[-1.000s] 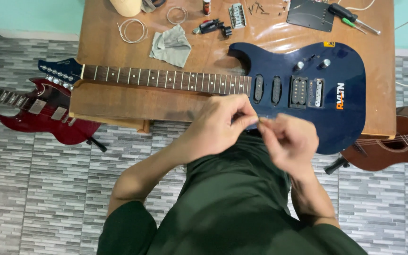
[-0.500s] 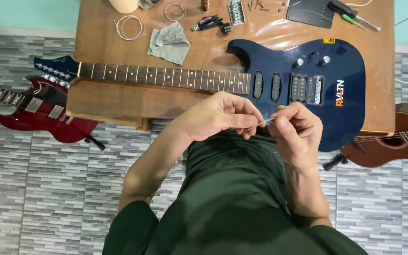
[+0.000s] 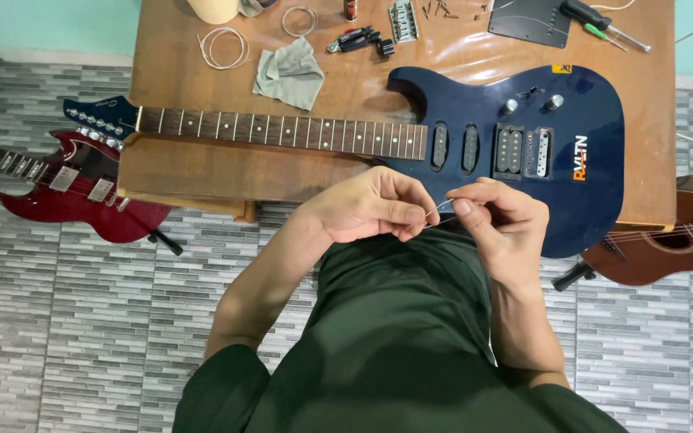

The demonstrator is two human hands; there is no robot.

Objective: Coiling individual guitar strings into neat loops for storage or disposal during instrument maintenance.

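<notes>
Guitar string (image 3: pixel 436 212) pinched between both hands above the blue electric guitar (image 3: pixel 523 144).
Since a moment ago, the left hand (image 3: pixel 370 204) and right hand (image 3: pixel 500 216) have been drawn slightly apart, each closed on the thin wire, near the worktop (image 3: pixel 202 168) edge; more string is exposed.

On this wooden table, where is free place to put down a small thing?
Bare wood lies on the table below the blue guitar neck, and left of the grey cloth. The far edge is crowded with screws, screwdrivers and coiled strings.
</notes>
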